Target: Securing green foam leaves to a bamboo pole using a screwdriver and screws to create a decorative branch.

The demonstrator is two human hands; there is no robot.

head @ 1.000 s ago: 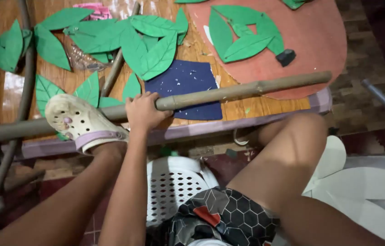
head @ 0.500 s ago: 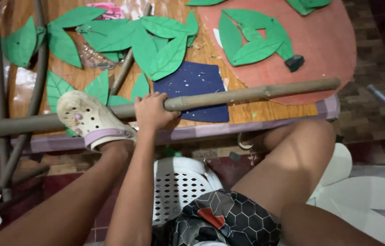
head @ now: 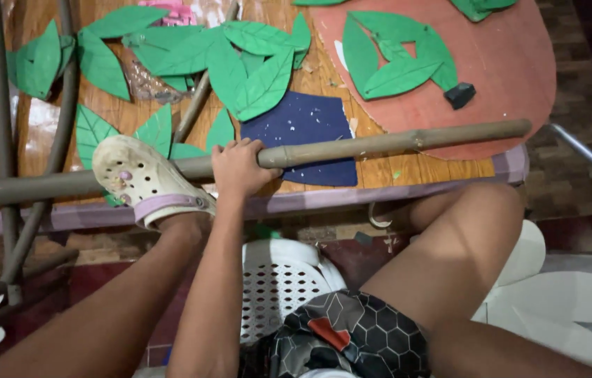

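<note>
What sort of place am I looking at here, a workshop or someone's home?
Likely a home craft area: a wooden table strewn with green paper leaves, a white plastic chair, and brick flooring. The left hand grips a bamboo pole.

left hand [head: 240, 168] | arm extended forward | fingers curled closed, gripping

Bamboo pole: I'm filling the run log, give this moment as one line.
left hand: gripping bamboo pole | right hand: not in view | foot in clog: on pole | pole: across table edge

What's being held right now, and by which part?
The left hand grips the long bamboo pole around its middle, beside the foot in the pale clog.
</note>
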